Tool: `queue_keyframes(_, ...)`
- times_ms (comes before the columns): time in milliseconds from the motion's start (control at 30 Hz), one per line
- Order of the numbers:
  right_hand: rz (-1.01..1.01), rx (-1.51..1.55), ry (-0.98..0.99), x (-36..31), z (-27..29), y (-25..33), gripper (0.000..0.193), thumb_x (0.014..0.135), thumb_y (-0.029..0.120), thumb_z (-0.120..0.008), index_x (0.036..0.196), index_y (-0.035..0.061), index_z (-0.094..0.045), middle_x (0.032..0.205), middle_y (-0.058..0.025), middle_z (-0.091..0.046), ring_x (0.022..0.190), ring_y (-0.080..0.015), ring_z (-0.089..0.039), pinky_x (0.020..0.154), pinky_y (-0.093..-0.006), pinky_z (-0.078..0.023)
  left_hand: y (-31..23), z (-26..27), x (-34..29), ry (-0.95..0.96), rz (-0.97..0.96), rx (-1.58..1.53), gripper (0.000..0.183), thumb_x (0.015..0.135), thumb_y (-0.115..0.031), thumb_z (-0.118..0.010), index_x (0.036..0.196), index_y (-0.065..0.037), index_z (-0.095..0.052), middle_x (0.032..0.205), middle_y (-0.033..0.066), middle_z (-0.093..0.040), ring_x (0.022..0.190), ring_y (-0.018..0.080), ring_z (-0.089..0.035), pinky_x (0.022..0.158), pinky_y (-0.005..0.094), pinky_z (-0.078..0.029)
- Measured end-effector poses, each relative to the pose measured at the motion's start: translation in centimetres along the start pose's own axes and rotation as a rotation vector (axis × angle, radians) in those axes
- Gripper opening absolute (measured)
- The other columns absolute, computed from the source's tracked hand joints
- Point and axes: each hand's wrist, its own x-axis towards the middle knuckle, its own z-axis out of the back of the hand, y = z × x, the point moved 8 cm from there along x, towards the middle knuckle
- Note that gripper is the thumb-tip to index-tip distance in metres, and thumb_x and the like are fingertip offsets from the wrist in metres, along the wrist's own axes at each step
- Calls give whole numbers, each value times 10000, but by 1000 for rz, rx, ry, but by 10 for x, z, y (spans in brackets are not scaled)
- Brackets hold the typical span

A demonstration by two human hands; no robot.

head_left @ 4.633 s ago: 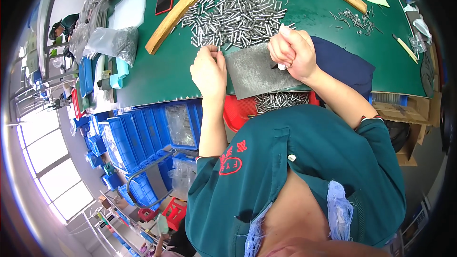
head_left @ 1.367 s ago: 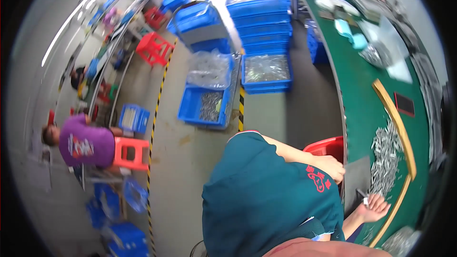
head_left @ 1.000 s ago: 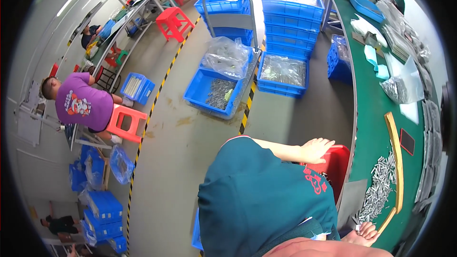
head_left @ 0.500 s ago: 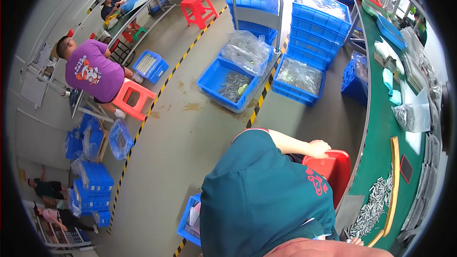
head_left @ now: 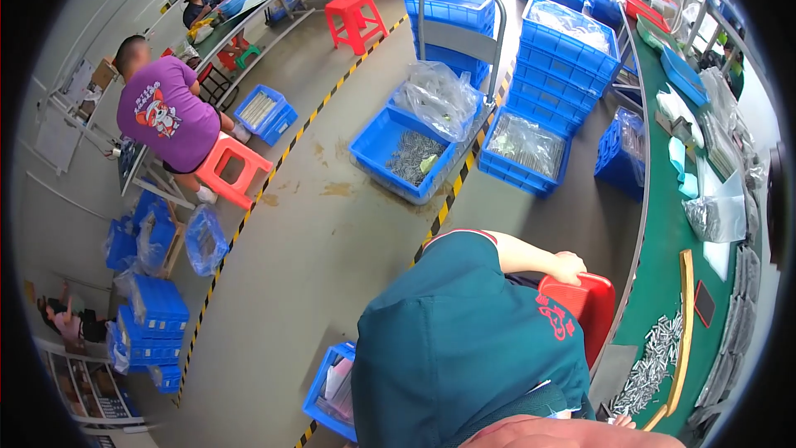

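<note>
- Head view: left grip (head_left: 569, 267) grasps red basket (head_left: 594, 305) by its rim.
- Right grip (head_left: 623, 421), mostly hidden, is near metal pins (head_left: 651, 367) on desk (head_left: 657, 272); cannot tell if clenched.

Silvery pins (head_left: 651, 365) lie heaped on the table (head_left: 655, 282), a red basket (head_left: 594, 309) beside it.

Here on the teal shirt (head_left: 448, 357) sits red stitched lettering (head_left: 569, 328), right beside a small outlined emblem (head_left: 554, 323)! Across the aisle, a co-worker's purple shirt (head_left: 195, 137) shows pale printed characters (head_left: 148, 94) above a cartoon figure (head_left: 159, 116), while yellow-and-black warning stripes (head_left: 454, 193) mark the floor, and the wall sheet (head_left: 60, 145) is too small to read.
</note>
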Motion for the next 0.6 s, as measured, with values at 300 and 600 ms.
queue_keyframes(300, -11, 225, 27, 4, -37, 10, 392, 883, 271, -358, 517, 145, -301, 486, 8, -274, 450, -111, -251, 469, -259, -237, -7, -2, -10, -22, -12, 18, 279, 676, -213, -583, 908, -62, -618, 844, 150, -635, 856, 298, -604, 762, 413, -467)
queue_keyframes(600, -68, 427, 15, 0, -50, 18, 404, 892, 273, -354, 512, 147, -308, 484, 7, -280, 452, -108, -253, 474, -259, -233, -15, 8, -44, -154, 15, 171, 271, 690, -195, -564, 919, -56, -609, 851, 137, -630, 862, 306, -592, 781, 408, -461)
